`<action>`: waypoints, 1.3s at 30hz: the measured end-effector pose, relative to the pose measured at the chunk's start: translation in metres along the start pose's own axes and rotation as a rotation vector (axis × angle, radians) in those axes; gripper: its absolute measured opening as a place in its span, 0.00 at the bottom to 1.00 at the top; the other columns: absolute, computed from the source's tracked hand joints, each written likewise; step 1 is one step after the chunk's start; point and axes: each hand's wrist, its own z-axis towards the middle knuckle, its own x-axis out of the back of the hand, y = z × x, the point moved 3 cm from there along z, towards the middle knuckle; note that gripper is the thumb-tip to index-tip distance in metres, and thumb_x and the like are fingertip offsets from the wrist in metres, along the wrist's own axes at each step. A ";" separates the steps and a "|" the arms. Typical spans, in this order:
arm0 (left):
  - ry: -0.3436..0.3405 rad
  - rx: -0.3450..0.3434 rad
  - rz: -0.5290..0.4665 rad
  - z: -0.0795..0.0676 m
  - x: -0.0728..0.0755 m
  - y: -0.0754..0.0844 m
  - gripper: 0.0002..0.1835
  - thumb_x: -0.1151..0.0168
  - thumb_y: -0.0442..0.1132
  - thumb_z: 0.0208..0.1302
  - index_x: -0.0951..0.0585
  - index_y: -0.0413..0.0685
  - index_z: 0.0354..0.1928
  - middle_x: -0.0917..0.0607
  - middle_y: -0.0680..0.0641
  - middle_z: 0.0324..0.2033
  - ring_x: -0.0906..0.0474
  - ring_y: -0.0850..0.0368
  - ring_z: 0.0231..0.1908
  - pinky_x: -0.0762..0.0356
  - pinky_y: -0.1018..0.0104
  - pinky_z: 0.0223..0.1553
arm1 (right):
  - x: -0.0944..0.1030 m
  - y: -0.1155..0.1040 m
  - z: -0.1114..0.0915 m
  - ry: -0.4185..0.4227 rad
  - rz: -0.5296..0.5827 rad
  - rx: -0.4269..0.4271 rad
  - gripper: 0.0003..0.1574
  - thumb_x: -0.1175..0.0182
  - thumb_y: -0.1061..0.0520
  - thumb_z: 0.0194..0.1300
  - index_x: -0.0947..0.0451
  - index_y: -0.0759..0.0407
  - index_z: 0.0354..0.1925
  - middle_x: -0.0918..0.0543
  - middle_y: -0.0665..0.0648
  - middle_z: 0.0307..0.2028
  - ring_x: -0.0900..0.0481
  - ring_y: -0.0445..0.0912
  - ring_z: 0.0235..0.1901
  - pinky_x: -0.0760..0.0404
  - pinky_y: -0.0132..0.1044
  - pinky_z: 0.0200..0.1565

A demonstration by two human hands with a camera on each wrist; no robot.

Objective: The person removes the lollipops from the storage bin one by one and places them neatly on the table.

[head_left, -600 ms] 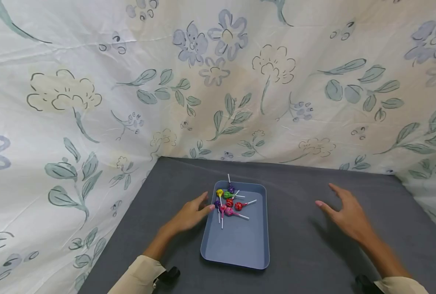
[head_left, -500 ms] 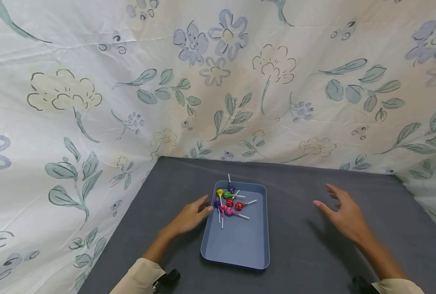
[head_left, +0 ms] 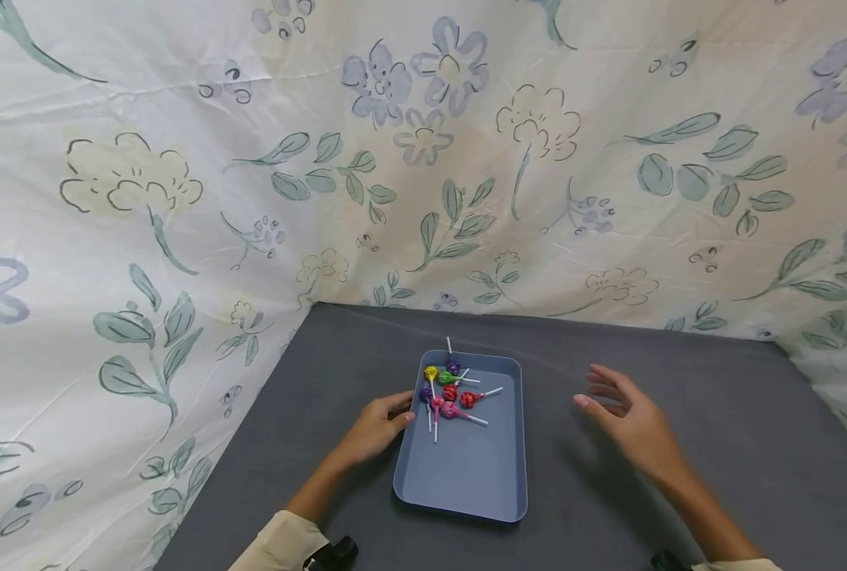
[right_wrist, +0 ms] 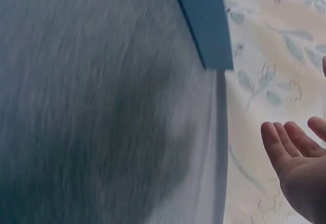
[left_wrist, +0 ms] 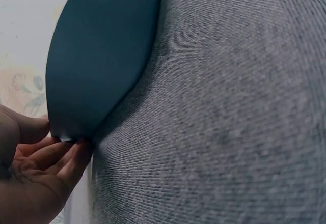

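Observation:
A blue-grey rectangular tray (head_left: 462, 468) lies on the dark cloth, with several wrapped lollipops in its far half. Among them are a yellow lollipop (head_left: 431, 373), a green lollipop (head_left: 446, 378), a red lollipop (head_left: 469, 400) and a pink lollipop (head_left: 450, 410). One purple lollipop (head_left: 454, 367) has its stick poking over the far rim. My left hand (head_left: 375, 428) grips the tray's left side, thumb at the rim and fingers against the outer wall (left_wrist: 102, 56). Right of the tray, my right hand (head_left: 634, 428) hovers with fingers loosely bent, holding nothing.
Dark grey cloth (head_left: 352, 349) covers the surface around the tray. A floral curtain (head_left: 423, 159) rises behind it and along the left side. Each wrist carries a black band, partly in view.
My right hand has moved left toward the tray. The left hand's fingers have curled in against the tray's left side and it now grips there. The lollipops keep their places in the tray.

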 end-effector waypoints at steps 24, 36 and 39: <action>0.044 0.115 -0.225 -0.003 -0.006 0.001 0.22 0.43 0.29 0.80 0.26 0.26 0.70 0.19 0.29 0.63 0.17 0.36 0.61 0.12 0.51 0.52 | -0.071 -0.043 0.000 -0.065 0.214 0.024 0.34 0.26 0.47 0.69 0.22 0.56 0.68 0.15 0.63 0.61 0.15 0.55 0.58 0.17 0.27 0.53; 0.057 0.141 -0.217 -0.004 -0.006 -0.002 0.21 0.43 0.30 0.80 0.25 0.27 0.69 0.17 0.30 0.62 0.15 0.37 0.59 0.12 0.51 0.51 | -0.097 -0.059 0.009 -0.116 0.197 -0.016 0.33 0.24 0.45 0.66 0.19 0.55 0.65 0.14 0.61 0.59 0.14 0.52 0.57 0.14 0.49 0.59; 0.057 0.142 -0.220 -0.004 -0.006 -0.002 0.21 0.44 0.30 0.80 0.25 0.26 0.69 0.17 0.29 0.62 0.15 0.38 0.59 0.12 0.52 0.52 | -0.104 -0.061 0.013 -0.135 0.192 -0.033 0.32 0.24 0.45 0.66 0.18 0.54 0.64 0.13 0.60 0.59 0.14 0.51 0.56 0.15 0.52 0.60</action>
